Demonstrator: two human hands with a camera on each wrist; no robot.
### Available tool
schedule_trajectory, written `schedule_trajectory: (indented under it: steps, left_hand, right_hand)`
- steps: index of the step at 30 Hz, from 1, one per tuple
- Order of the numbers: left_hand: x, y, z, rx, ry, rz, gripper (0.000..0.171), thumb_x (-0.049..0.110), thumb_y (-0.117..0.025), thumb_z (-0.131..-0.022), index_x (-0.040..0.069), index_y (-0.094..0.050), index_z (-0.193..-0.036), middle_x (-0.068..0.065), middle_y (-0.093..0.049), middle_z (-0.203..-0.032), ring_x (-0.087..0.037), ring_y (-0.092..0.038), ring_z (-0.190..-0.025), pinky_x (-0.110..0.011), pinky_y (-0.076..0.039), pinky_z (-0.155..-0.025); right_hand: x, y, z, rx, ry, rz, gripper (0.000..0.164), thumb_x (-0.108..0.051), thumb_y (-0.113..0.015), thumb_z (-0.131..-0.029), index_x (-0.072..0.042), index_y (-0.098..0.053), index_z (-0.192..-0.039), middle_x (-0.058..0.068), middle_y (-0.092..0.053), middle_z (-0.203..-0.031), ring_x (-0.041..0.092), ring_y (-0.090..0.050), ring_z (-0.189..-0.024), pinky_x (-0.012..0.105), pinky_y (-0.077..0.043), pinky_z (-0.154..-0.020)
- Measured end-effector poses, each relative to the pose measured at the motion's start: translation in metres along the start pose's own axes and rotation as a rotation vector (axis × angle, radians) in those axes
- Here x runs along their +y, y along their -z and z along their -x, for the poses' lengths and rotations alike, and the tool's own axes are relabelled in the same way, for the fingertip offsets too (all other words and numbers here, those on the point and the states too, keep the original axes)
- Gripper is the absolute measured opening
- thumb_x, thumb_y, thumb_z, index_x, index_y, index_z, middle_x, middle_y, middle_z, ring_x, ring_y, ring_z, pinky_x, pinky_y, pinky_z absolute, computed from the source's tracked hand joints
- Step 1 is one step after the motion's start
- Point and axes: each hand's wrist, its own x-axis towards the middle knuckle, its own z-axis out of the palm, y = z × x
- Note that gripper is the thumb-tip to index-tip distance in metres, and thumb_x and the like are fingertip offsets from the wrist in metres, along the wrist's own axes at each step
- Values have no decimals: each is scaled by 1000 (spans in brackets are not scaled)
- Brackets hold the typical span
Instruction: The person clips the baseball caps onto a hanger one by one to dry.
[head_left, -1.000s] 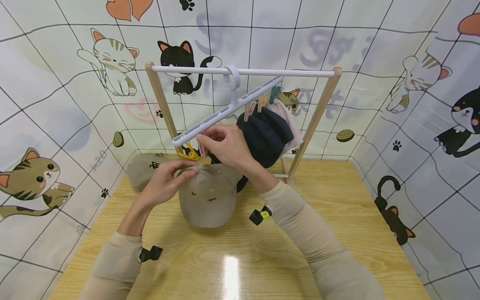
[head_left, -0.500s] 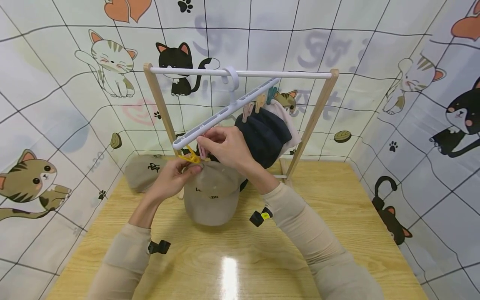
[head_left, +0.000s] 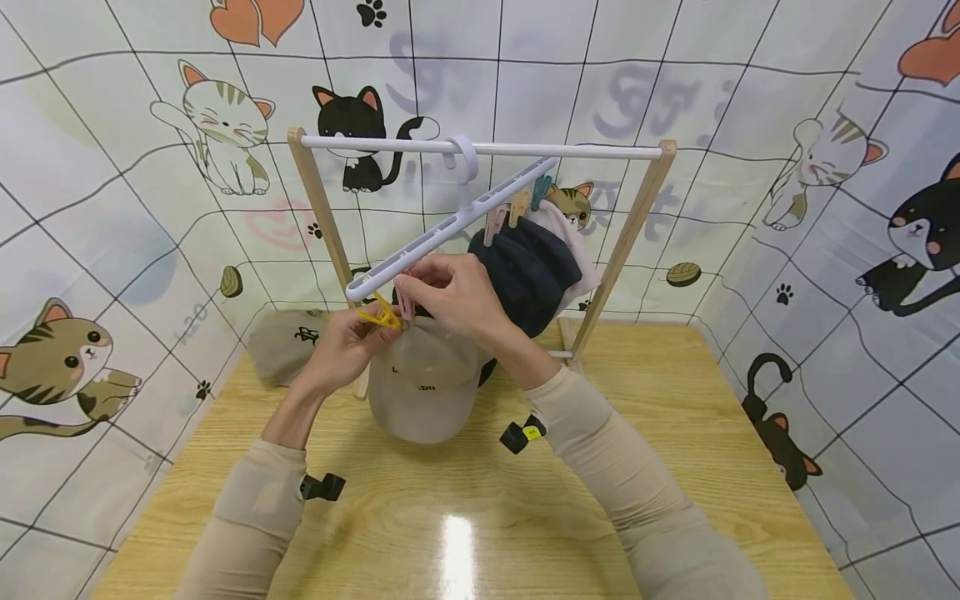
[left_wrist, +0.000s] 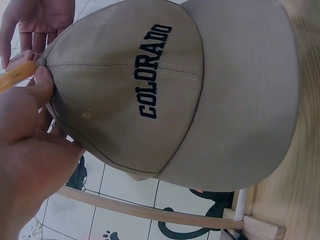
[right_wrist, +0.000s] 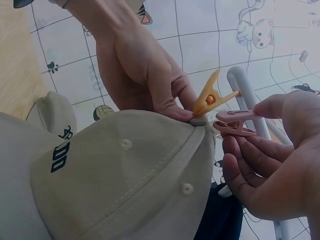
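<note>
A beige baseball cap point(left_wrist: 170, 80) with COLORADO lettering hangs below the low end of a pale lavender hanger point(head_left: 420, 246). My left hand point(head_left: 341, 350) pinches the cap's crown by its top button, beside a yellow clothespin point(right_wrist: 212, 96) fixed to the hanger. My right hand point(head_left: 457, 296) pinches a pink clothespin point(right_wrist: 235, 122) between thumb and fingers. In the right wrist view, the tip of this pin is right at the top of the crown. Farther along the hanger, pink, tan and teal clothespins hold a dark navy cap point(head_left: 528, 271) and a pale pink cloth item point(head_left: 573, 237).
The hanger hooks over the white bar point(head_left: 570, 148) of a small wooden rack point(head_left: 637, 225). Another beige cap point(head_left: 283, 346) lies on the wooden table point(head_left: 660, 467) behind the rack's left leg. A cat-print sheet point(head_left: 735, 208) covers the walls around the table.
My left hand has moved right and slightly up with the cap, bringing the crown up to the clothespins. My right hand stays nearly in place with the pink clothespin.
</note>
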Motion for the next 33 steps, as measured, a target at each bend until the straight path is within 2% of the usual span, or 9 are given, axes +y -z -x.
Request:
schedule_trajectory:
  steps: [4,8,12,17,26,31,33]
  left_hand:
    - [0,0,-1,22,-42,24,17,-3,-73,-106,-4,-81,-121,22,-80,-116,-2,-72,-105,-20,-58,-82]
    - [0,0,0,28,-34,42,17,-1,-76,-105,-4,-81,-121,22,-81,-117,-2,-73,-105,-19,-58,-83]
    - [1,0,0,35,-7,47,19,5,-79,-104,-2,-79,-122,12,-79,-111,-3,-72,-97,-19,-59,-80]
    - [1,1,1,37,6,48,14,1,-79,-104,5,-79,-118,-1,-77,-110,-5,-71,-92,-21,-61,-79]
    - [0,3,2,15,-20,87,12,-6,-76,-103,1,-79,-112,6,-80,-119,-4,-74,-98,-21,-62,-81]
    - [0,4,1,11,-25,109,22,-10,-74,-102,6,-82,-114,1,-79,-119,-3,-76,-99,-21,-64,-83]
    - [1,4,1,10,-19,115,24,-12,-73,-103,5,-82,-116,3,-78,-121,-3,-75,-100,-20,-64,-84]
  right_hand:
    - [0,1,1,-4,4,6,19,-25,-79,-106,-8,-87,-111,8,-86,-101,13,-79,-89,26,-60,-80]
    - [0,1,1,-8,6,1,19,-25,-79,-106,-8,-87,-111,8,-86,-101,13,-80,-90,27,-61,-81]
    - [1,1,2,-9,0,0,20,-25,-79,-106,-8,-87,-113,8,-87,-104,13,-80,-92,27,-62,-82]
    - [1,1,2,-6,-12,-3,21,-25,-78,-106,-7,-87,-115,8,-87,-105,13,-80,-93,26,-61,-82]
    - [2,2,2,-3,9,-13,21,-24,-77,-107,-8,-88,-114,8,-87,-102,13,-80,-90,27,-62,-82]
    - [1,3,2,0,7,-21,21,-24,-77,-107,-7,-88,-115,8,-87,-102,13,-81,-91,27,-62,-84]
    - [1,4,2,0,6,-26,21,-23,-77,-107,-7,-88,-114,9,-87,-101,13,-80,-90,26,-62,-82]
